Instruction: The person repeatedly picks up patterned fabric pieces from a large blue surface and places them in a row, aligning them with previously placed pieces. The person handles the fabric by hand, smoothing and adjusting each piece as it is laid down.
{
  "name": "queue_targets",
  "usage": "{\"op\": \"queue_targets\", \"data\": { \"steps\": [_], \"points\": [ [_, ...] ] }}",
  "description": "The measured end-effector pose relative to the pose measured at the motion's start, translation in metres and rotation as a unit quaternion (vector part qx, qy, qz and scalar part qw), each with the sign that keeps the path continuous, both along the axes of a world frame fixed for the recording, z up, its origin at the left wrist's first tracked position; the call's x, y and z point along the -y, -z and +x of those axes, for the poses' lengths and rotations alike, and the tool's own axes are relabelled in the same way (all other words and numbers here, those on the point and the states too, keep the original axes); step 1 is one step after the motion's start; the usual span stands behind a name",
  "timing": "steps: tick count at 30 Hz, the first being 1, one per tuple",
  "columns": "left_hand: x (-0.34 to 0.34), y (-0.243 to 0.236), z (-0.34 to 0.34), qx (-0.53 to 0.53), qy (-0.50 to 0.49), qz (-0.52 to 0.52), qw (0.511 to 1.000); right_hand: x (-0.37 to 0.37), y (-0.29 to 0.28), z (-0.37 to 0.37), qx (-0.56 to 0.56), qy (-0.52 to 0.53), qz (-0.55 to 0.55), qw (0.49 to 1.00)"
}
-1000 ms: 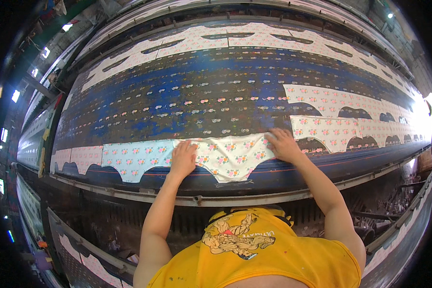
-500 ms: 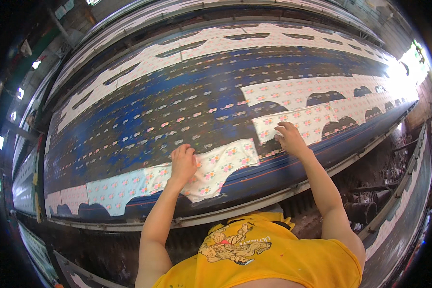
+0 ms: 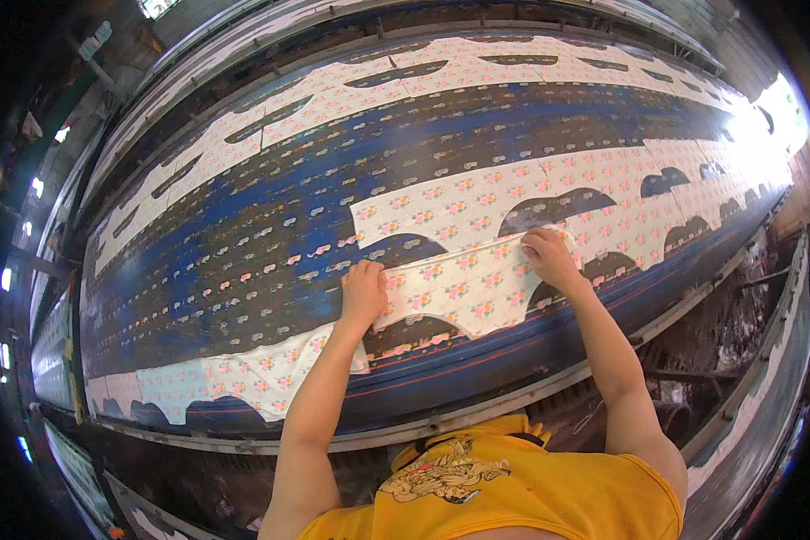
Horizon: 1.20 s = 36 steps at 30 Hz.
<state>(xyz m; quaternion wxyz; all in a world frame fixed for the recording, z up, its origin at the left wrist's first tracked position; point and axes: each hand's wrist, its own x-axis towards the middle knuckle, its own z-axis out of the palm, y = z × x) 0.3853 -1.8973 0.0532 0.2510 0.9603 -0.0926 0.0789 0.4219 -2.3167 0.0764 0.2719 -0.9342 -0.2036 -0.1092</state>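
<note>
left hand point(image 3: 363, 292): flat, fingers together, palm pressing the left end of the cloth piece point(image 3: 463, 288); no pinch
right hand point(image 3: 549, 256): fingers bent, tips pressing the piece's upper right corner; cannot tell if it nips the edge
cloth piece: white, flower print, arch cutouts on the lower edge; lies on the blue table point(image 3: 243, 261), near its front edge, between both hands
neighbours: printed row point(image 3: 234, 382) touching at left under the left wrist; upper row point(image 3: 477, 198) just above; right row point(image 3: 657, 225) beside the right hand
far side: another row point(image 3: 333, 94) well apart along the back edge
doing it well (judgement): keep the left palm down as anchor, smooth outward with the right, line the top edge with the upper row, no wrinkles or overlap
risk (judgement): piece skews or creases if one hand lifts early
</note>
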Motion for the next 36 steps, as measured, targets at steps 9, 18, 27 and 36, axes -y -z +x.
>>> {"op": "queue_targets", "data": {
  "steps": [9,18,27,36],
  "points": [
    [0.019,0.007,0.078,-0.023,-0.082,0.072,0.994,0.035,-0.002,0.100,-0.008,-0.035,0.030,0.999],
    [0.009,0.017,0.160,0.000,-0.152,0.091,0.984,0.042,0.018,0.198,0.014,-0.015,0.008,1.000],
    [0.000,0.006,0.130,-0.108,-0.043,-0.130,0.985,0.023,-0.031,0.182,-0.266,-0.123,-0.126,0.948],
    [-0.002,0.001,0.027,-0.092,0.029,-0.095,0.991,0.070,0.006,0.073,-0.125,-0.021,-0.028,0.991]
  ]
}}
